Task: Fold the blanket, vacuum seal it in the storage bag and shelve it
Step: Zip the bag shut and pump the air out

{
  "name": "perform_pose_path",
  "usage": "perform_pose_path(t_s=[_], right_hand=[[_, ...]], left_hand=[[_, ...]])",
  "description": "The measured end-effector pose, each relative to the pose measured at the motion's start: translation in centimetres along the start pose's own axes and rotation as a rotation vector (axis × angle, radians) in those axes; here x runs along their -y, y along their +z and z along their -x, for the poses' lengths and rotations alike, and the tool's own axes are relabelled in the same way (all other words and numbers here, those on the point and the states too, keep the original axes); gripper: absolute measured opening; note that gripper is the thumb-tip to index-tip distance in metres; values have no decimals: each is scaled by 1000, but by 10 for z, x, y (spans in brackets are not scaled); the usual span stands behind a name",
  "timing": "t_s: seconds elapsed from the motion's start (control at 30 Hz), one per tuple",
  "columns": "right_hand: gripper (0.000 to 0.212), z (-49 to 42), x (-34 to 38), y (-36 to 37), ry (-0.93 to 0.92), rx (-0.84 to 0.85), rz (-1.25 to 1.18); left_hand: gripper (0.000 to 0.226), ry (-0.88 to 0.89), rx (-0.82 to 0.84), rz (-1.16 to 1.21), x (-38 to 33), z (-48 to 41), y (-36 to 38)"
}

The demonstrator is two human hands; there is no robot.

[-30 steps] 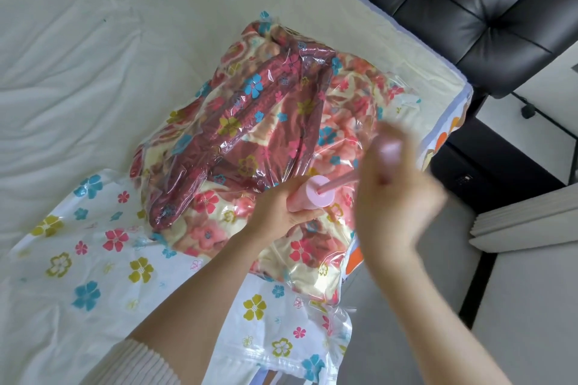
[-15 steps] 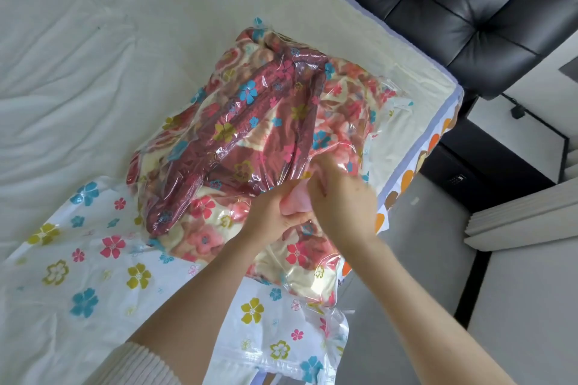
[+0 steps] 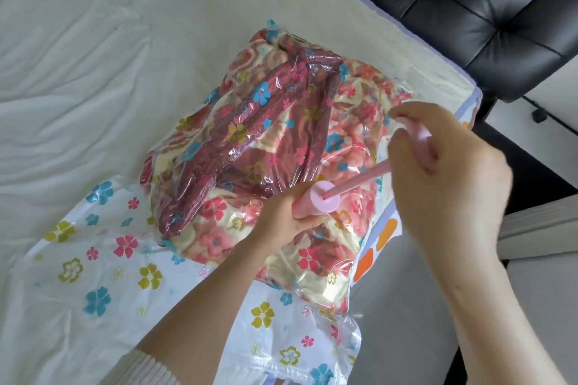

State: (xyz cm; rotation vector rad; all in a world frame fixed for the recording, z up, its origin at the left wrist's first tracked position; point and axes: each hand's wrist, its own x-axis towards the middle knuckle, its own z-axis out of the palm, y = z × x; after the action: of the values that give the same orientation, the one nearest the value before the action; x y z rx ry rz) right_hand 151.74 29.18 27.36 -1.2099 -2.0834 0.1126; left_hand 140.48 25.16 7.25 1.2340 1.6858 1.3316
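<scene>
Head view | right hand (image 3: 444, 172) has drawn plunger handle (image 3: 420, 137) out since half a second ago | left hand (image 3: 286, 220) clamps hand pump (image 3: 319, 198) on storage bag (image 3: 131, 259) | blanket (image 3: 259, 141) still puffy, more strokes likely

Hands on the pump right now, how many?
2. The left hand wraps the pink pump barrel standing on the storage bag; the right hand holds the raised plunger handle above it.

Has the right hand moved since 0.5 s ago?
Yes. The right hand has pulled the pump handle up and away from the pump body, which the left hand holds on the bag.
</scene>
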Motion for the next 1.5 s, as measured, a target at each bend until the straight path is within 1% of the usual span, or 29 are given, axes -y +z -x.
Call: perform_pose_path(t_s=[0.03, 0.07, 0.13, 0.17, 0.2, 0.27, 0.33, 0.4, 0.43, 0.47, 0.53, 0.57, 0.67, 0.7, 0.77, 0.8, 0.83, 0.9, 1.0, 1.07, 1.13, 1.17, 1.2, 1.27, 1.3, 1.37, 1.4, 1.47, 1.5], right_hand=[[20, 5, -2, 2, 32, -41, -68], [21, 17, -8, 14, 38, -23, -71], [27, 44, -9, 53, 2, 243, -9], [30, 48, -16, 65, -23, 310, 54], [30, 42, -18, 64, -39, 317, 107], [22, 18, -11, 37, -55, 253, 79], [19, -7, -1, 2, -41, 76, 11], [23, -10, -1, -1, 60, -66, -86], [24, -1, -4, 10, 65, -54, -68], [26, 14, -9, 31, 35, 45, 11], [29, 42, -12, 68, -82, 396, 149], [30, 41, -17, 71, -114, 446, 188], [20, 6, -20, 40, -151, 389, 203], [17, -2, -14, 26, -130, 289, 178], [20, -1, -8, 23, 11, 47, 99], [23, 10, -11, 32, 76, 60, 78], [25, 25, -10, 46, 89, 161, 58], [19, 48, -13, 71, 18, 249, 117], [12, 24, -10, 43, -54, 293, 104], [16, -1, 3, 7, -80, 140, 109], [19, -1, 5, 3, 47, -25, 53], [20, 11, 2, 13, 101, -40, 28], [21, 27, 0, 32, 121, 48, 0], [22, 51, -4, 68, 20, 247, 47], [19, 46, -10, 70, -7, 260, 103], [14, 28, -9, 55, -54, 245, 94], [15, 16, -4, 37, -51, 177, 84], [19, 7, 2, 18, 34, 24, 43], [20, 12, 0, 22, 71, 0, 17]], left_hand=[[54, 4, 6, 1, -1, 0, 0], [56, 1, 8, -16, -1, 0, -1], [58, -14, 10, -65, -2, 0, -2], [57, -21, 11, -70, -2, 1, 0], [57, -20, 1, -55, -3, 2, 0], [55, -17, -19, -10, -2, -1, -1], [54, -19, -4, -4, 0, -4, -2], [54, -20, 10, -4, 1, -5, -3], [54, -17, 8, -5, 1, -5, -3], [54, -19, 3, -13, 2, -3, -3], [54, -24, -10, -45, 2, -1, -1], [53, -20, -15, -47, 2, 1, 0], [51, -17, -32, 0, 0, -1, 0], [51, -17, -31, 16, 0, -3, -1], [51, -14, -19, 26, -1, -2, -2], [52, -8, -11, 6, -1, -1, -2], [53, -8, -1, -24, 1, 0, -2], [51, -10, 5, -62, 3, 4, 0], [44, -26, -12, -8, 5, 3, -3], [45, -31, -15, 12, 5, 1, -5], [47, -19, -13, 13, 3, 2, -4], [49, -14, -15, 5, 2, 2, -4], [50, -13, -10, -14, 1, 2, -3], [49, -36, 8, -38, 1, 2, -3], [47, -39, 6, -29, 1, 2, -5], [42, -43, -1, -7, 2, 1, -6], [42, -40, 3, -5, 2, 1, -7], [43, -23, 8, 1, 3, 0, -6], [43, -20, 8, 0, 3, 0, -5]])
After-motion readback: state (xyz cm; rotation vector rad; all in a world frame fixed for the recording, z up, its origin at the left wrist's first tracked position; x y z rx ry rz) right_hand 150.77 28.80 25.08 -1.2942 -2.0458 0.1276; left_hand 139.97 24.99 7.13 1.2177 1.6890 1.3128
